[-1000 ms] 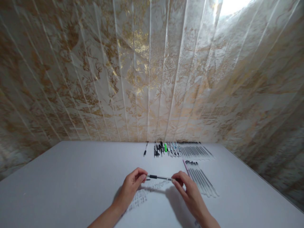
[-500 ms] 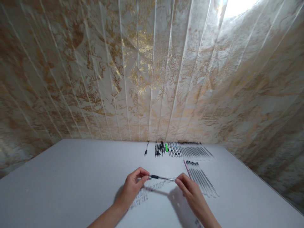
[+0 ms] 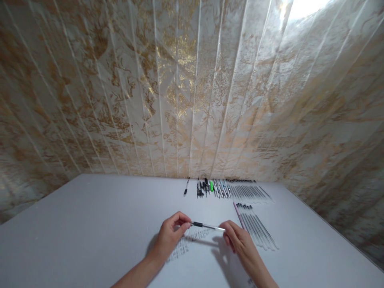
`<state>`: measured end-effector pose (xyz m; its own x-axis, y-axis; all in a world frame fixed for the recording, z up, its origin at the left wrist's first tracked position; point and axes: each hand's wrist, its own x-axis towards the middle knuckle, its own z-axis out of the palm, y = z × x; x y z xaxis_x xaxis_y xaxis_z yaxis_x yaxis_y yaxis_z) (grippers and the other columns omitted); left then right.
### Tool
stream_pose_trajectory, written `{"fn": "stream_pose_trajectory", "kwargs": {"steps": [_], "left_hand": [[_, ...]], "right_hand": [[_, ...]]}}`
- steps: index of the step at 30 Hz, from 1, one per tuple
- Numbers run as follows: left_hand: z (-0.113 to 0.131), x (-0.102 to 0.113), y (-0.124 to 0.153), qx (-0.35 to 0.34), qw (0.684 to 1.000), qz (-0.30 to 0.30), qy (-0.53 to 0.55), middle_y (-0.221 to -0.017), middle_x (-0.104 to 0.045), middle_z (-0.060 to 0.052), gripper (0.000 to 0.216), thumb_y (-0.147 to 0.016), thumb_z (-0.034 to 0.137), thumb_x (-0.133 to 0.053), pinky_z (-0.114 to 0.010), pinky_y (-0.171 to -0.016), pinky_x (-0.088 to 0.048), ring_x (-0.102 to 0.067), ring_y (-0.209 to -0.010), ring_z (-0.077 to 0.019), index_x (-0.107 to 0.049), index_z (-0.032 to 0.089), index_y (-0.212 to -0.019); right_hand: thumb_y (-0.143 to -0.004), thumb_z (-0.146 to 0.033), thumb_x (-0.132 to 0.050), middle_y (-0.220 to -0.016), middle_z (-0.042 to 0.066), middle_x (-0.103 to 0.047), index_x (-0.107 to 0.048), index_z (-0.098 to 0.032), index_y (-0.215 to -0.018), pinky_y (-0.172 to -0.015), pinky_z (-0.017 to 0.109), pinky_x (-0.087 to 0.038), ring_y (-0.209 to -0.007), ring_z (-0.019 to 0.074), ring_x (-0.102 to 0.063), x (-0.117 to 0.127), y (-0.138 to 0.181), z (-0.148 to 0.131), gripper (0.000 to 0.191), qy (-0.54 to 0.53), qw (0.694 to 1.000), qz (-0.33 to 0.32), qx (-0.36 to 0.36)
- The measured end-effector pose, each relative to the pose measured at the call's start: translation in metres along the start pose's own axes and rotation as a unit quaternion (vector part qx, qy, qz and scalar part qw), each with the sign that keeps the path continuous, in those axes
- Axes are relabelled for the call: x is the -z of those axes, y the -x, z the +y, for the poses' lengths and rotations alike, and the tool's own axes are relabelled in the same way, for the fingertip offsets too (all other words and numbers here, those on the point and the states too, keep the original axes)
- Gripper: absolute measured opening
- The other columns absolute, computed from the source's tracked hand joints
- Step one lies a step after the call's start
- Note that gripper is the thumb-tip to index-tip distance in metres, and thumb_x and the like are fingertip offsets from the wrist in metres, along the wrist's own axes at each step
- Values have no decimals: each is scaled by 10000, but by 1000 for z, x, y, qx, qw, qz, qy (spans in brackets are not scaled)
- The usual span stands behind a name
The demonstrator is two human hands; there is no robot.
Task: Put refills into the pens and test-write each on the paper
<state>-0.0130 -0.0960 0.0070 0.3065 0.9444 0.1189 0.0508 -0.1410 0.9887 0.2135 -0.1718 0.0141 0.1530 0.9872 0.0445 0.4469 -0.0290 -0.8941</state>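
A slim pen (image 3: 207, 226) with a black grip and a clear barrel is held level above the white table, between my two hands. My left hand (image 3: 172, 232) pinches its black-grip end between thumb and fingers. At the clear end, my right hand (image 3: 238, 237) is closed, thumb and forefinger against the barrel, the other fingers curled under. Below the pen, small dark handwriting (image 3: 181, 249) marks the tabletop, partly hidden by my left hand and its shadow.
Several clear pens (image 3: 256, 226) with black caps lie right of my right hand, a pink one (image 3: 239, 216) along their left side. Along the back lie more pens (image 3: 249, 193), a green highlighter (image 3: 211, 186) and a lone black pen (image 3: 186, 188). A gold-patterned curtain (image 3: 180, 100) hangs behind.
The fingers of my right hand have shifted on the pen's clear end and curled further under. My left hand keeps its pinch; the whole view has slid slightly.
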Motion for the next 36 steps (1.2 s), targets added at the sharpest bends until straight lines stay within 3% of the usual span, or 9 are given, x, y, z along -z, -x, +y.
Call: {"fn": "stream_pose_trajectory", "kwargs": {"steps": [3, 7, 10, 14, 16, 22, 27, 31, 36], "left_hand": [[1, 0, 1, -1, 1000, 1, 1, -706, -657, -13, 94, -734, 270, -659, -247, -682, -442, -589, -708, -176, -660, 176, -737], [3, -1, 3, -7, 1000, 0, -6, -708, -664, -19, 96, -733, 269, -668, -257, -719, -446, -595, -728, -184, -675, 174, -736], [4, -3, 3, -9, 1000, -6, -15, -722, -675, -31, 105, -730, 275, -672, -268, -719, -452, -605, -740, -195, -678, 171, -733], [6, -6, 5, -24, 999, -7, -20, -725, -670, -30, 99, -737, 277, -665, -274, -716, -456, -607, -736, -196, -665, 178, -730], [7, -6, 6, -49, 998, -20, -27, -740, -666, -30, 86, -749, 258, -659, -277, -735, -456, -608, -749, -195, -655, 179, -717], [8, -11, 5, -74, 993, -60, -67, -766, -673, -32, 62, -792, 234, -629, -283, -751, -454, -606, -780, -199, -663, 186, -770], [15, -7, -3, -107, 980, -103, -134, -987, -648, -42, 211, -755, 149, -624, -296, -831, -437, -574, -942, -214, -629, 220, -953], [15, 7, -10, -122, 932, -109, -324, -1058, -587, -41, 307, -728, 70, -598, -340, -853, -395, -504, -1005, -233, -586, 222, -994], [-4, 14, -20, -105, 884, -92, -446, -947, -599, -22, 150, -801, 65, -568, -331, -763, -368, -505, -899, -220, -562, 209, -840]], "right_hand": [[-856, -567, -508, -679, -25, -482, -556, -202, -877, -544, 248, -323, -578, 140, -421, 0, 0, 1, 369, 6, 999, 10, 39], [-858, -635, -439, -551, -35, -407, -474, -203, -615, -514, 254, -296, -529, 135, -387, -2, -2, 4, 497, -4, 1000, 14, -18], [-795, -674, -520, -522, -52, -406, -505, -200, -653, -486, 253, -304, -464, 112, -354, -4, -3, -1, 495, -112, 993, 20, -40], [-692, -579, -720, -622, -27, -523, -599, -182, -932, -504, 251, -369, -507, 116, -423, -12, 0, -21, 479, -312, 949, 8, -52], [-704, -528, -740, -626, -11, -551, -597, -171, -836, -508, 244, -375, -522, 114, -443, -18, 1, -29, 406, -343, 937, -6, -60], [-747, -541, -697, -545, -44, -527, -491, -195, -670, -445, 214, -337, -443, 91, -414, -36, -2, -33, 410, -322, 945, 7, -66], [-748, -542, -663, -630, 22, -621, -644, -160, -876, -461, 235, -396, -530, 141, -499, -37, -8, -36, 403, -297, 953, 30, -58], [-792, -455, -606, -779, 84, -673, -682, -152, -911, -533, 261, -453, -707, 196, -573, -40, -7, -40, 334, -270, 962, 15, -45], [-711, -233, -582, -630, -15, -587, -640, -177, -790, -493, 232, -397, -540, 133, -485, -57, -7, -36, 113, -129, 989, -15, -66]]}}
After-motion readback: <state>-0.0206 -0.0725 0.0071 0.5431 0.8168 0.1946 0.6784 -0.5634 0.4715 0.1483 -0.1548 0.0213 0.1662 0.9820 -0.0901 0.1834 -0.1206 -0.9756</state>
